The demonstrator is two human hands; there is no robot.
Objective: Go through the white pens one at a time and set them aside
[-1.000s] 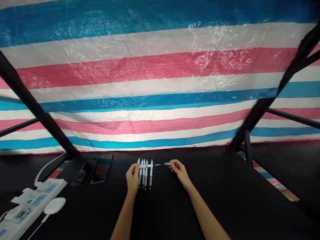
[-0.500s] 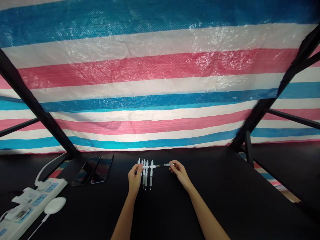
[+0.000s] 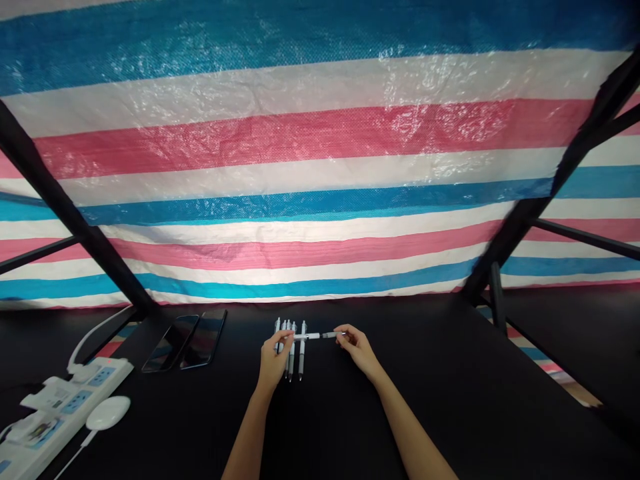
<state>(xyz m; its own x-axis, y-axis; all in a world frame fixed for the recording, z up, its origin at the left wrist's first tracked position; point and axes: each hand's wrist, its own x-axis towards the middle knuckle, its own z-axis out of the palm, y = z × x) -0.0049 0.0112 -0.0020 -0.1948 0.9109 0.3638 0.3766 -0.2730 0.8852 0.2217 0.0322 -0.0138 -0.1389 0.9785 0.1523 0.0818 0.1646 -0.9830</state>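
Observation:
My left hand (image 3: pixel 275 353) pinches a white pen barrel (image 3: pixel 313 336), held level above a row of pens. My right hand (image 3: pixel 356 347) pinches a grey pen part (image 3: pixel 330 335) to its right, in line with the barrel. Only a narrow gap shows between the two parts; whether a refill bridges it is too small to tell. Several white pens with grey grips (image 3: pixel 301 360) lie side by side on the black table, tips toward me, partly hidden by my left hand.
Two dark phones (image 3: pixel 204 340) lie at the left on the black table (image 3: pixel 320 427). Nearer are a white power strip (image 3: pixel 75 400) and a white round device (image 3: pixel 108 413) with a cable. Black frame bars and a striped sheet (image 3: pixel 300 253) stand behind.
My left hand has moved slightly right with the white barrel, and my right hand slightly left. The gap between the two pen parts has narrowed, and the thin dark piece between them is mostly covered.

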